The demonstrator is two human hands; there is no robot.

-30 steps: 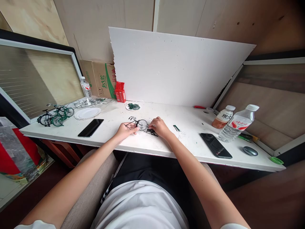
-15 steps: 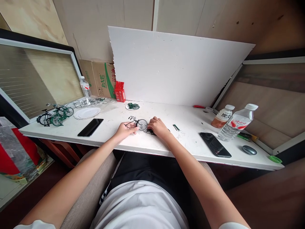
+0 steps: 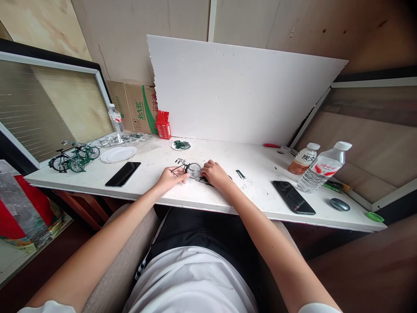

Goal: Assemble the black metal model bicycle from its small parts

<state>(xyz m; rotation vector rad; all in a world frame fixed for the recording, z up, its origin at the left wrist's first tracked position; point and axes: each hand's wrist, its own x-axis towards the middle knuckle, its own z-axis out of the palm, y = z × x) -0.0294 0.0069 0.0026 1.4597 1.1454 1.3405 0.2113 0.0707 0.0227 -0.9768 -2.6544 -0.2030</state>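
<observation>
Between thumb and fingers, my left hand (image 3: 170, 179) holds a small black model bicycle (image 3: 194, 170) near the middle of the table. Its spoked wheel points right and its handlebar stands up at the left. Just right of the wheel, my right hand (image 3: 215, 173) is bent with the fingers closed over the tabletop. Small black parts (image 3: 205, 180) lie beneath and beside those fingers; what the fingertips grip is hidden. A pair of thin green strips (image 3: 240, 174) lies to the right of my right hand.
Finished-looking model bicycles (image 3: 77, 158) stand at the far left beside white plates (image 3: 118, 154) and a phone (image 3: 123, 174). A small plate (image 3: 181, 144) bears green parts. At right are another phone (image 3: 293, 198), two bottles (image 3: 321, 169), a mouse (image 3: 340, 204) and a green cap (image 3: 375, 217).
The view has shifted very slightly. Both hands and the model bicycle stay in nearly the same place.
</observation>
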